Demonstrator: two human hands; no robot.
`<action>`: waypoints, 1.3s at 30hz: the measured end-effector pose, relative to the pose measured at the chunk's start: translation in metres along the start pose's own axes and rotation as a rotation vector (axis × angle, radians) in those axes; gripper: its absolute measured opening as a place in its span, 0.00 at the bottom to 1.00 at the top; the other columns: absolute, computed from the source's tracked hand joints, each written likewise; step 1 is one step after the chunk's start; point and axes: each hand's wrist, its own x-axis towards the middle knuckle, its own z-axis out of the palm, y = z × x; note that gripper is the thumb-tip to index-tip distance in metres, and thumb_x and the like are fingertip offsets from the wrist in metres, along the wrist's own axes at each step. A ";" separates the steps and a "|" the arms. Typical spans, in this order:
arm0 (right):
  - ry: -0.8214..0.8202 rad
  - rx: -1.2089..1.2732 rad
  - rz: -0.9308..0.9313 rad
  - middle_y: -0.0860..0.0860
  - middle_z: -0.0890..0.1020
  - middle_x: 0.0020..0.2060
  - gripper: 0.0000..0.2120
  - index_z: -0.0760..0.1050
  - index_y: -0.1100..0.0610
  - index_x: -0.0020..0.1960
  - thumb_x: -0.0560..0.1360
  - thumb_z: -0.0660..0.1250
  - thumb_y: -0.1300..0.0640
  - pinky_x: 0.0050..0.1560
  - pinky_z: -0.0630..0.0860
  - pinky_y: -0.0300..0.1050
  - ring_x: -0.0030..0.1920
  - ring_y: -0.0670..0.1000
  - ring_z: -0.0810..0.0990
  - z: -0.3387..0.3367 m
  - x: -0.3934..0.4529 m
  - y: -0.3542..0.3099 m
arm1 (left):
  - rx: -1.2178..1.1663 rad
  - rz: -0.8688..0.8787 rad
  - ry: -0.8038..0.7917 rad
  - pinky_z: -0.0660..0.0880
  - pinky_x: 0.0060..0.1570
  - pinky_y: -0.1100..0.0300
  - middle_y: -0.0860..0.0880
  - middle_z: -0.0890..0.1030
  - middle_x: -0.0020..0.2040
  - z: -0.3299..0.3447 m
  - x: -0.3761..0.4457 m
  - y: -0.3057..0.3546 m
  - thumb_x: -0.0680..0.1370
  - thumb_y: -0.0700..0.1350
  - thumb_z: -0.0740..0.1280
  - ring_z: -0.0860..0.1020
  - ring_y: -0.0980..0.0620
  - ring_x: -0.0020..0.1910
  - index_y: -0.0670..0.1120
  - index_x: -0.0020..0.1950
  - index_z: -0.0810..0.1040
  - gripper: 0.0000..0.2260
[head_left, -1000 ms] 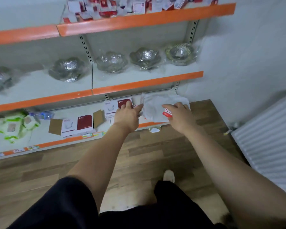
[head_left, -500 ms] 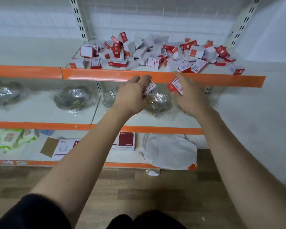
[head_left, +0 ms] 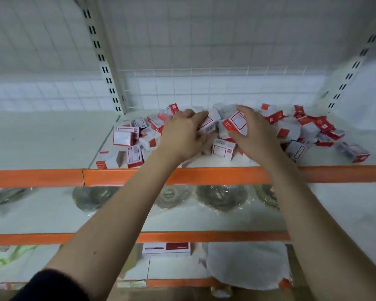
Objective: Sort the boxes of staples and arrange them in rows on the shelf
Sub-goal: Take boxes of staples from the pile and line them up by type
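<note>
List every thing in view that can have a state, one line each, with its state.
Staple boxes: loose heap on the top shelf, not in rows.
Left hand: over the heap, fingers curled round a box.
Right hand: grips a red-and-white box.
Top shelf: left part bare.
Wrapped bowls: on the middle shelf.
White bag: lying on the bottom shelf.

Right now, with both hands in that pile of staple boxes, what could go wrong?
1. The pile of boxes is loose and jumbled; reaching in with the left hand and right hand may shove it about.
2. A few boxes near the orange shelf edge, like the one at far right, might get knocked off.
3. Each hand grips a box, so neither is free to catch a sliding one.
</note>
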 end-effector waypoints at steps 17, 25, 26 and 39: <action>0.018 -0.151 0.364 0.54 0.74 0.64 0.29 0.64 0.52 0.70 0.72 0.68 0.55 0.63 0.69 0.54 0.64 0.56 0.71 -0.010 0.024 0.022 | 0.118 0.317 -0.364 0.64 0.56 0.50 0.46 0.75 0.55 0.057 0.158 0.004 0.77 0.53 0.60 0.71 0.44 0.58 0.48 0.55 0.73 0.12; -0.072 -0.242 0.350 0.51 0.74 0.64 0.29 0.61 0.49 0.72 0.73 0.66 0.49 0.61 0.71 0.52 0.64 0.54 0.71 -0.005 0.053 0.021 | 0.071 0.234 -0.427 0.63 0.60 0.49 0.47 0.76 0.60 0.049 0.157 -0.004 0.78 0.56 0.59 0.70 0.44 0.61 0.52 0.66 0.71 0.19; -0.082 -0.261 0.346 0.50 0.74 0.64 0.29 0.61 0.49 0.72 0.74 0.66 0.49 0.61 0.71 0.51 0.64 0.54 0.72 -0.005 0.058 0.020 | 0.038 0.211 -0.406 0.63 0.60 0.50 0.47 0.74 0.62 0.044 0.153 -0.007 0.78 0.56 0.59 0.70 0.44 0.63 0.51 0.68 0.70 0.20; -0.181 -0.301 0.330 0.54 0.73 0.64 0.27 0.63 0.54 0.70 0.75 0.63 0.47 0.59 0.72 0.53 0.63 0.56 0.72 0.007 0.085 0.029 | -0.084 0.000 -0.159 0.62 0.62 0.52 0.49 0.73 0.64 0.005 0.078 -0.018 0.78 0.51 0.61 0.69 0.46 0.63 0.52 0.68 0.69 0.19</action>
